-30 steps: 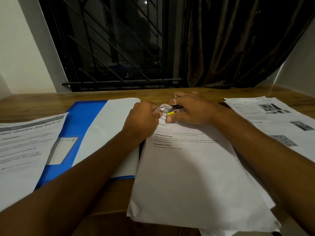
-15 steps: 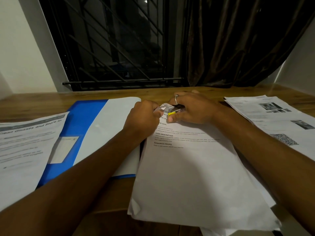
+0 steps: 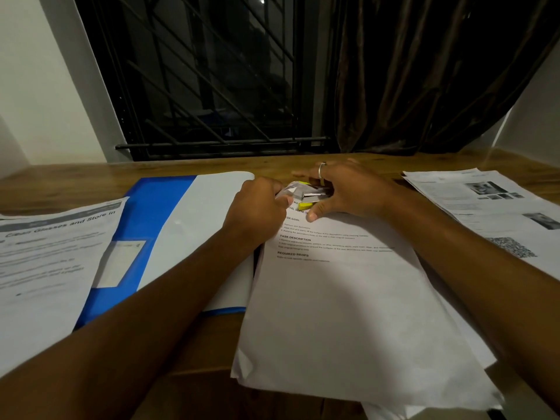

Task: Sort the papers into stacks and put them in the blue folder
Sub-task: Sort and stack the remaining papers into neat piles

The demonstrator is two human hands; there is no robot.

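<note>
Since the stack (image 3: 348, 298) looks limp, left grip (image 3: 257, 204) pinches its corner; right grip (image 3: 348, 192), fingers straight, presses the stapler (image 3: 312, 196).

1. Left hand (image 3: 260, 204): bare, unadorned.
2. Left forearm (image 3: 151, 313): bare along its whole visible length, down to the lower frame edge.
3. Right hand (image 3: 354, 189): bare, fitted with one ring (image 3: 322, 170).
4. Ring: plain, narrow, silver-coloured band; the finger carrying it cannot be determined.
5. Right forearm (image 3: 469, 253): bare to the frame edge.
</note>
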